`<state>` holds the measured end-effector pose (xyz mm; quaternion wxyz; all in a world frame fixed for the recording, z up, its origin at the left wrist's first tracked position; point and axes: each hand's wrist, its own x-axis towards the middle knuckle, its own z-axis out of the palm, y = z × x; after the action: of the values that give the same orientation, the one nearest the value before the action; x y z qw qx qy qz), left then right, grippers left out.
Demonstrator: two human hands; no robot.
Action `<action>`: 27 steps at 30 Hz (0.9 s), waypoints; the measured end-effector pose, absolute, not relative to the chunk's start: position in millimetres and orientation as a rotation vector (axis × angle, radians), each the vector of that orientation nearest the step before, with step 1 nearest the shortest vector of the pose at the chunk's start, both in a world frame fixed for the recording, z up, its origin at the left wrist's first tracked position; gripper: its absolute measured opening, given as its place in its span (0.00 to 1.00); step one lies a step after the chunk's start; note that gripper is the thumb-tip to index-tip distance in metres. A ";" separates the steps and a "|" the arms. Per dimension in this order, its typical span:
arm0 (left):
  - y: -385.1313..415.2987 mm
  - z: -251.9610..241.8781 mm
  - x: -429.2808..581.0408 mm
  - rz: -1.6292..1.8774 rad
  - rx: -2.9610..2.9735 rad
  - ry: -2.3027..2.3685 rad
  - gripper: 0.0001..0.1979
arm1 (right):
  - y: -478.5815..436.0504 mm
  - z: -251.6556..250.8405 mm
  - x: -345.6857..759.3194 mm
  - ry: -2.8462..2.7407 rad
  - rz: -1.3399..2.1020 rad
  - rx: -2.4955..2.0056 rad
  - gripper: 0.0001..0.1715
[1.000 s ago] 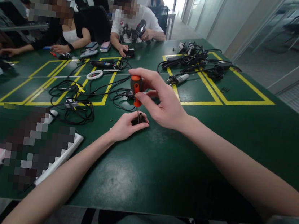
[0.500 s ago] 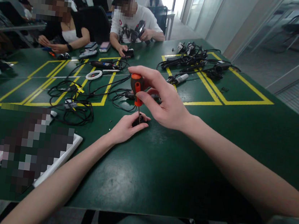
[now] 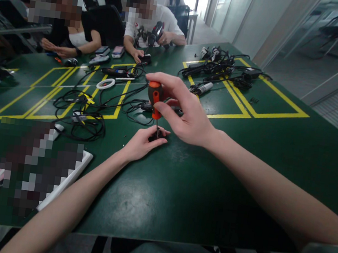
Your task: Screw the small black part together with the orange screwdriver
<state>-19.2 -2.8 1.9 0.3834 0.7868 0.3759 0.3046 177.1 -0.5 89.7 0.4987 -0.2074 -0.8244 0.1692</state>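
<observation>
Our right hand (image 3: 189, 114) curls round a driver (image 3: 155, 100).
Below the driver, our left hand (image 3: 140, 144) pinches a dark part (image 3: 153, 136) (mostly hidden): likely light, stiff, best held by its sides.

Screwdriver (image 3: 154, 100) over part (image 3: 155, 136); on table (image 3: 210, 189), cable coils (image 3: 79, 117) left, cable pile (image 3: 214, 69) behind right.

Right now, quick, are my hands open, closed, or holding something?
Left hand: closed, holding a small dark part between thumb and fingers.
Right hand: closed, holding an orange and dark grey screwdriver.
</observation>
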 end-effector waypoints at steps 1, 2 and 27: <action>-2.6 1.7 -19.2 0.779 2.003 0.959 0.14 | -0.3 89.4 177.2 -2.010 0.401 -0.496 0.26; -2.5 1.5 -19.2 0.780 2.000 0.959 0.15 | 0.0 89.0 177.3 -2.023 0.393 -0.491 0.26; 0.2 -6.0 -21.9 0.800 1.997 1.001 0.16 | -1.9 95.9 169.9 -2.107 0.061 -0.457 0.18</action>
<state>-21.9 0.2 -6.0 0.3747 0.7803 0.3912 0.3127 169.9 -1.9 95.9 0.4725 -0.1869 -0.8609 0.0249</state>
